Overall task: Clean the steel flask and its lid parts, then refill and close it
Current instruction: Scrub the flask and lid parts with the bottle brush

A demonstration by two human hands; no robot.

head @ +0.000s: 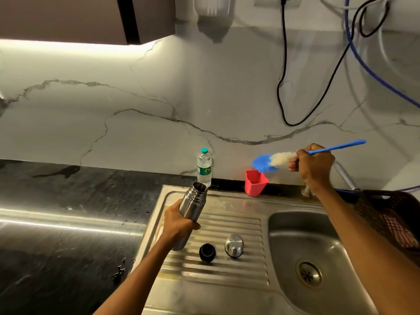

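Flask (193, 206) opened, left hand (179, 220) gripping it; right hand (314, 163) clasping brush (272, 160); cap (234, 245), stopper (207, 252) lying lower centre; scrubbing, refilling, closing seemingly remaining.

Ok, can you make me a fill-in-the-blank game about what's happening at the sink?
1. The left hand grips the open steel flask, which has no ____ on it.
2. The right hand holds a bottle brush with a ____ handle.
3. The black stopper and the steel cap lie on the ribbed ____.
4. The cup behind the sink is ____.

Missing words: lid; blue; drainboard; red
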